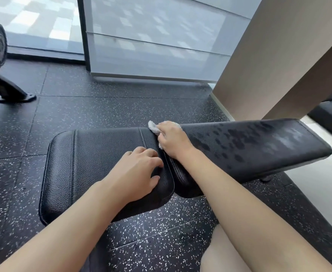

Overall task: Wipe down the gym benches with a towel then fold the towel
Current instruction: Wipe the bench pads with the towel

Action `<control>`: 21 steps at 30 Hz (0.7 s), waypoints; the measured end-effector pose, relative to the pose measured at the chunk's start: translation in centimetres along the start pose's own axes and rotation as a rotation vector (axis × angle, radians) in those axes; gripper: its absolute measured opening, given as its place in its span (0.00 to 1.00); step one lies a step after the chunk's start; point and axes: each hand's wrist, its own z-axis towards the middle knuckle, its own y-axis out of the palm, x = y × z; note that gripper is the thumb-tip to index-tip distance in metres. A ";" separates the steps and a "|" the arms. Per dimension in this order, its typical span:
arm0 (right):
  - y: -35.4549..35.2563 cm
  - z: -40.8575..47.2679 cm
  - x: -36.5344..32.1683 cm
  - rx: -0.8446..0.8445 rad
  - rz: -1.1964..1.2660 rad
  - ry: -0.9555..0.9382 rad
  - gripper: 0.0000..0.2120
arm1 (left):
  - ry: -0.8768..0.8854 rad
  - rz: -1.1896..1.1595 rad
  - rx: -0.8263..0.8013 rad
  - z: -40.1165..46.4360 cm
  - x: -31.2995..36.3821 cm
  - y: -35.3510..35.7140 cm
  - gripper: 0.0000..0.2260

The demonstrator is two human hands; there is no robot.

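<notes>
While the right hand (174,139) presses a crumpled white towel (155,128) at the gap between the two pads, its curled fingers gripping the cloth, the left hand (139,169) rests on the seat pad (94,163) with fingers bent over the pad's rounded right edge, holding nothing. Both pads are black, grained leatherette with stitched seams and rounded corners; the back pad (259,146) stretches toward the right of the frame, its surface blotched with dark wet marks. Under the bench lies speckled black rubber floor (72,112) in square tiles, open at centre left. A beige pillar (279,61) stands close behind the back pad at upper right, and another bench's foot (10,91) sits at the left edge.
</notes>
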 end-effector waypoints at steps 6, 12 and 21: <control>-0.3 -15.2 1.0 0.048 0.138 -0.135 0.26 | -0.002 -0.075 0.010 0.3 -1.2 -0.5 0.14; 0.0 -10.4 1.9 0.027 0.139 -0.104 0.24 | -0.011 -0.080 0.017 0.4 -1.1 -0.6 0.13; 0.3 -1.2 -0.4 0.039 0.045 -0.025 0.14 | -0.025 -0.096 0.012 0.6 -1.0 -0.4 0.11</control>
